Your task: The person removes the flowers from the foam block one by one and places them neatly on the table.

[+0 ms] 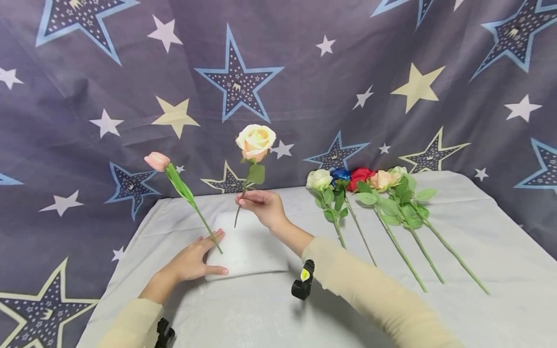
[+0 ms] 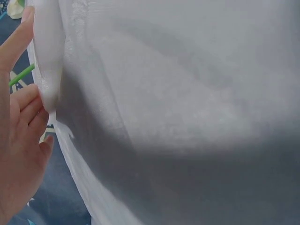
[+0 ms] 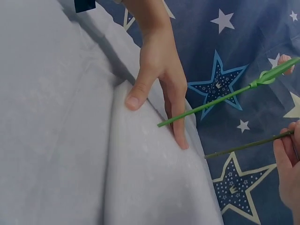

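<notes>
My left hand [image 1: 196, 256] rests on the left end of a white, foam-like block [image 1: 256, 251], fingers and thumb spread straight across it. In the right wrist view the thumb of the left hand [image 3: 161, 70] lies near the block's edge. A pink tulip [image 1: 184, 191] with a green stem stands in the block, leaning left; its stem passes by my left fingers. Above the block, my right hand [image 1: 264, 207] pinches the stem of a cream-peach rose [image 1: 256, 142]. The rose is nearly upright, its lower stem end seen over the block's back part.
On the right of the white-covered table [image 1: 261, 314] lie several flowers: a white rose [image 1: 319, 180], a blue rose [image 1: 340, 175], a red rose [image 1: 360, 178] and a peach rose [image 1: 383, 180], stems toward the front. A star-patterned curtain [image 1: 296, 96] hangs behind.
</notes>
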`<state>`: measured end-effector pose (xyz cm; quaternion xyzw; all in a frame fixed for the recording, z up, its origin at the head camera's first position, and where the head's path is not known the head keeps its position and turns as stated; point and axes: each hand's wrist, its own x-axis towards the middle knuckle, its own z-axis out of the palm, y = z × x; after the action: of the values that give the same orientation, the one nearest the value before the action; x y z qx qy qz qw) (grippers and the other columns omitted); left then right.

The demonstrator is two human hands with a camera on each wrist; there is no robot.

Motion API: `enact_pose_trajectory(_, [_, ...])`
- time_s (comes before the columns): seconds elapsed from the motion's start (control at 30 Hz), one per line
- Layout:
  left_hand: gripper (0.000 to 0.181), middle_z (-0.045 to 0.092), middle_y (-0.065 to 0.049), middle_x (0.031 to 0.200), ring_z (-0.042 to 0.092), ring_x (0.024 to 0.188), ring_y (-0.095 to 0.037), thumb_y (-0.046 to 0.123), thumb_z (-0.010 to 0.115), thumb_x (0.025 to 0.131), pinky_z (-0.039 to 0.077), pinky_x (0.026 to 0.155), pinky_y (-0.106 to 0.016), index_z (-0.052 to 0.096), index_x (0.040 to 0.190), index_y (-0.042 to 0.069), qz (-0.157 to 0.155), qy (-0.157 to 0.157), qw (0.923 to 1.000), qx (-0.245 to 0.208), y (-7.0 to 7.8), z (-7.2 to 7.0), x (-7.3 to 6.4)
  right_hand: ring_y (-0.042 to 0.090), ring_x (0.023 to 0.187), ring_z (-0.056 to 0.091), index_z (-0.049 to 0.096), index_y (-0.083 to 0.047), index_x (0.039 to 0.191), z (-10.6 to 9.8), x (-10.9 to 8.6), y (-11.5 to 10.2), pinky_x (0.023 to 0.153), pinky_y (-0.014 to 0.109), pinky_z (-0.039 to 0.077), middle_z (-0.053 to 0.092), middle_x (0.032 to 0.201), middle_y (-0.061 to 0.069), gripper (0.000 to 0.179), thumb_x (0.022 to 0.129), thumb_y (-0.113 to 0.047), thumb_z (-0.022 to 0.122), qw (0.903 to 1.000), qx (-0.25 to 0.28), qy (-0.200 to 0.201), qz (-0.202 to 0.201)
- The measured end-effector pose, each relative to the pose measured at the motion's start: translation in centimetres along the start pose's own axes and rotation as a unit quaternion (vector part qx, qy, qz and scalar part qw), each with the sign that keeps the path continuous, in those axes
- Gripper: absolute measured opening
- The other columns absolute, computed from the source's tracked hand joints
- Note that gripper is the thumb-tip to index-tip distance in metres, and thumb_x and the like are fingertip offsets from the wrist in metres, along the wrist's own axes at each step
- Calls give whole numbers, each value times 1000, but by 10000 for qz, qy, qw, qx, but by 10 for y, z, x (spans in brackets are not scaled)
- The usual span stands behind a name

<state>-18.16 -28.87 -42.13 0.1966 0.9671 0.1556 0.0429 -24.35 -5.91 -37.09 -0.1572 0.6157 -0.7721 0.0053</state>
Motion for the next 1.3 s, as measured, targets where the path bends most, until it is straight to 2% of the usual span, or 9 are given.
enact_pose_trajectory(0.27, [100, 38, -16, 153, 39, 138, -42, 60, 74, 72, 28, 116, -60, 39, 146, 3, 23, 90, 10000, 18, -1, 3, -2, 27, 97, 73, 65, 15, 107, -21, -5, -2, 86, 32, 60, 66, 111, 29, 24, 85, 8, 65, 9992, 127, 69, 361])
enact_pose_trajectory(0.53, [100, 37, -16, 153, 38, 139, -42, 60, 73, 72, 28, 116, -60, 38, 147, 4, 44, 95, 9999, -8, -2, 4, -3, 10, 81, 73, 62, 18, 111, -44, -15, -8, 85, 35, 60, 69, 107, 28, 26, 87, 8, 63, 9980, 332, 136, 519])
enact_pose_trajectory(0.8, [101, 37, -15, 154, 38, 139, -40, 61, 73, 71, 28, 116, -59, 38, 147, 5, 50, 148, 9999, -27, -4, 5, -1, 8, 78, 73, 59, 17, 114, -65, -26, -16, 83, 33, 61, 73, 101, 20, 29, 88, 6, 63, 9969, 380, 152, 678])
enact_pose_trajectory(1.07, [103, 34, -13, 156, 35, 140, -43, 65, 71, 71, 27, 116, -59, 35, 148, 8, -171, 9, 9998, -69, -3, 5, 0, 6, 75, 72, 58, 17, 115, -87, -39, -20, 80, 30, 61, 68, 114, 25, 31, 87, 6, 63, 9937, 14, 161, 1107])
enact_pose_trajectory(1.17, [102, 34, -14, 155, 36, 140, -43, 64, 71, 72, 28, 116, -60, 36, 148, 7, -144, 10, 9999, -55, -1, 4, 0, 6, 74, 71, 58, 16, 116, -96, -45, -18, 78, 29, 61, 66, 117, 26, 32, 86, 5, 63, 9908, -208, 158, 1327])
enact_pose_trajectory(1.3, [102, 34, -15, 155, 36, 140, -43, 64, 71, 72, 27, 116, -59, 36, 148, 6, -125, 9, 9999, -48, -1, 4, 0, 7, 72, 71, 58, 16, 117, -109, -51, -11, 77, 29, 62, 71, 108, 21, 34, 86, 5, 64, 9875, -334, 113, 1537])
